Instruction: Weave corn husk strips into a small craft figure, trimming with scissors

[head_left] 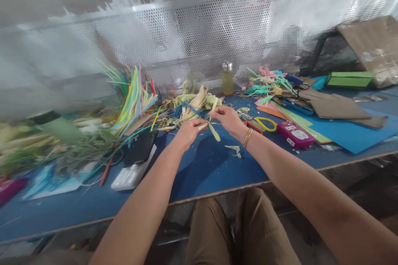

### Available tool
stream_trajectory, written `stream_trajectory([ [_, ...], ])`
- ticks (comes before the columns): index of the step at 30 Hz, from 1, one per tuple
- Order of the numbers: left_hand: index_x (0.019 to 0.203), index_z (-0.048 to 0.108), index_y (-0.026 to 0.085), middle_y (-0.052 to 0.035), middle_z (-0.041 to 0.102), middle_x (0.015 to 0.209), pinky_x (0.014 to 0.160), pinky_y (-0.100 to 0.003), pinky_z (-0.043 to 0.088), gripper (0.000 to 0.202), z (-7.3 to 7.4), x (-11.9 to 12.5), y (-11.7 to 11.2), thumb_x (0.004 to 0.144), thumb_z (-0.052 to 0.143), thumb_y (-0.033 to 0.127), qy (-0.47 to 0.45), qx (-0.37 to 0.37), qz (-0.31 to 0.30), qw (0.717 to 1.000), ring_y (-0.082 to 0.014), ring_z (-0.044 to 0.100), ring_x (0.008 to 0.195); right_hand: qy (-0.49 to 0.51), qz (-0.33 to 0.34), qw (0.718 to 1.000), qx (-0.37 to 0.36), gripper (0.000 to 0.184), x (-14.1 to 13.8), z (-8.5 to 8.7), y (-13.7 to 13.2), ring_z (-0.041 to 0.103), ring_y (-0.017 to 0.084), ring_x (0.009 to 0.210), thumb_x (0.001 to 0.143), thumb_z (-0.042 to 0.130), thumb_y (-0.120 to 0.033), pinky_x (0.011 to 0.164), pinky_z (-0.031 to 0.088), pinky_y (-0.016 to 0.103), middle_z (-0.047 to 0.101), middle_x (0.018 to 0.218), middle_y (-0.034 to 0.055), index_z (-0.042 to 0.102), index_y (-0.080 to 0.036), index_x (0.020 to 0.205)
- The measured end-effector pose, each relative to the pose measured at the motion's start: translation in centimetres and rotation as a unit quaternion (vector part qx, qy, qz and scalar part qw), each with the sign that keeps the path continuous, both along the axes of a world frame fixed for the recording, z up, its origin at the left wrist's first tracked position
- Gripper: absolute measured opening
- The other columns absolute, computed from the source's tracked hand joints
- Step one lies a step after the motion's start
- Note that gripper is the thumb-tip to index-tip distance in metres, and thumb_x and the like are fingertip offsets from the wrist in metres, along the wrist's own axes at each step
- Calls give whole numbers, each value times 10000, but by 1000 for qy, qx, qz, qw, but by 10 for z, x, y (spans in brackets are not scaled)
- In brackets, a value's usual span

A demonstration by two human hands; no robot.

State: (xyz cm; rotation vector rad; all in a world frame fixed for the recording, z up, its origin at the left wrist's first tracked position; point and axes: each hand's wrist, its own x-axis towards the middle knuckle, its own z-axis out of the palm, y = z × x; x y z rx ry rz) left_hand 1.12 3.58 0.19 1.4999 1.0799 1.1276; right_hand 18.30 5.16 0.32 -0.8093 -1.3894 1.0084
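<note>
My left hand [188, 131] and my right hand [226, 118] meet over the blue table [199, 169], both pinching a pale green leaf strip [212, 128] that hangs down between them. The fingers of each hand are closed on the strip. A gold bracelet [248, 137] sits on my right wrist. Just behind the hands lies a heap of dried husk leaves [194, 105] with blue cord in it. Small leaf scraps [234, 149] lie on the table below my right wrist.
A bundle of coloured strips [133, 95] fans up at the left. A black phone [140, 148] on a white box, yellow-handled scissors [264, 123], a pink device [294, 134], a bottle [227, 78], blue sheets [348, 132] and a green box [350, 79] lie about. A perforated metal screen [248, 29] backs the table.
</note>
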Motion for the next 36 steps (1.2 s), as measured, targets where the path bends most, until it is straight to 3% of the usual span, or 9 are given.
stream_trajectory([
  [3, 795, 788, 173, -57, 724, 798, 757, -294, 456, 191, 0, -1, 0, 642, 804, 286, 1, -1, -3, 1000, -168, 611, 756, -7, -28, 1000, 7, 360, -1, -1, 0, 455, 99, 617, 698, 754, -491, 650, 391, 267, 543, 621, -42, 575, -183, 645],
  [7, 847, 789, 187, -42, 720, 793, 718, -278, 438, 248, 1, 1, -2, 645, 811, 329, -16, 5, 13, 1000, -155, 597, 729, -3, -39, 999, 9, 346, 1, 1, -2, 481, 106, 628, 716, 733, -496, 645, 403, 265, 571, 644, -29, 582, -188, 667],
  [12, 927, 783, 199, -23, 692, 756, 610, -241, 384, 306, 2, 2, -2, 672, 792, 366, -42, 1, 42, 998, -121, 543, 644, -26, 11, 1000, -5, 272, 4, 5, -4, 559, 120, 690, 780, 664, -457, 700, 453, 276, 653, 734, 8, 650, -186, 776],
  [15, 922, 780, 196, -12, 669, 717, 592, -234, 375, 311, 2, 1, -1, 664, 799, 368, -44, 7, 48, 998, -117, 534, 633, -53, 35, 998, -11, 195, 3, 4, -4, 574, 117, 695, 742, 690, -358, 707, 469, 276, 669, 746, -4, 674, -189, 837],
  [18, 950, 771, 197, -12, 688, 762, 631, -238, 411, 343, 3, 2, -2, 648, 810, 354, -53, 20, 21, 998, -121, 556, 664, -36, 24, 999, -11, 176, 0, 2, -4, 597, 119, 718, 700, 704, -277, 718, 483, 277, 682, 776, 1, 667, -182, 844],
  [23, 941, 756, 173, -40, 725, 889, 778, -279, 472, 423, 7, 4, -5, 550, 872, 286, -44, 71, 5, 997, -159, 613, 803, 15, -7, 1000, -3, 207, -4, -1, -4, 604, 120, 718, 679, 743, -276, 711, 494, 275, 659, 755, -2, 614, -182, 810],
  [30, 831, 773, 198, -45, 724, 849, 796, -309, 467, 315, 5, 0, -1, 710, 775, 489, -19, 120, 65, 990, -214, 623, 870, 33, 41, 999, -3, 280, -7, 0, -9, 636, 131, 744, 640, 788, -283, 779, 532, 317, 667, 755, -4, 610, -190, 836],
  [34, 849, 770, 200, -38, 689, 753, 736, -307, 463, 373, 3, -1, 1, 709, 757, 546, -48, 91, 69, 992, -214, 609, 813, 15, 13, 999, 31, 267, -6, 1, -9, 643, 136, 764, 651, 773, -289, 809, 539, 332, 670, 784, 10, 606, -196, 838],
  [36, 770, 747, 198, -25, 649, 691, 685, -289, 444, 363, 4, -1, 0, 707, 757, 555, -29, 93, 86, 992, -194, 584, 752, 6, -3, 999, 47, 249, -6, 1, -9, 643, 140, 755, 664, 762, -288, 798, 539, 335, 667, 773, 15, 601, -198, 831],
])
